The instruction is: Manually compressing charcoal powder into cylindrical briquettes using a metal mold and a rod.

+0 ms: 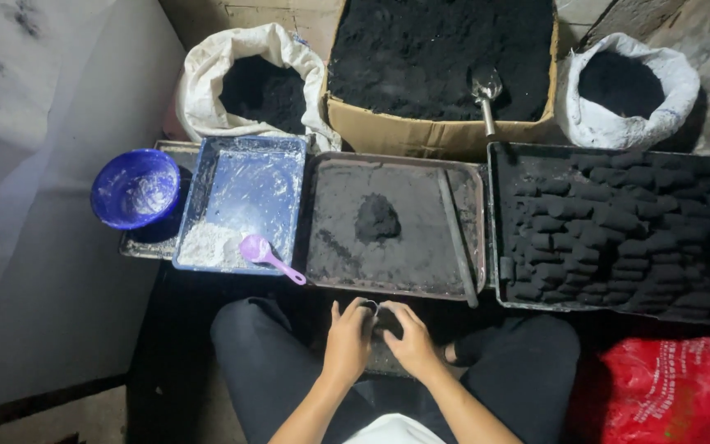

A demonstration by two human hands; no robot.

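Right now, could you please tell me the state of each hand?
Left hand: fingers curled on a small dark object, shared with the right.
Right hand: fingers curled on the same object.

blue bowl [135,188], purple scoop [263,252], cardboard box [421,131], red bag [675,395]

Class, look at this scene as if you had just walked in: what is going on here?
A seated person has both hands together over the lap, left hand and right hand pinching something small and dark; what it is cannot be told. In front lies a grey tray with a dark lump. To the right, a black tray holds rows of dark moulded pieces. A cardboard box of black powder stands behind.
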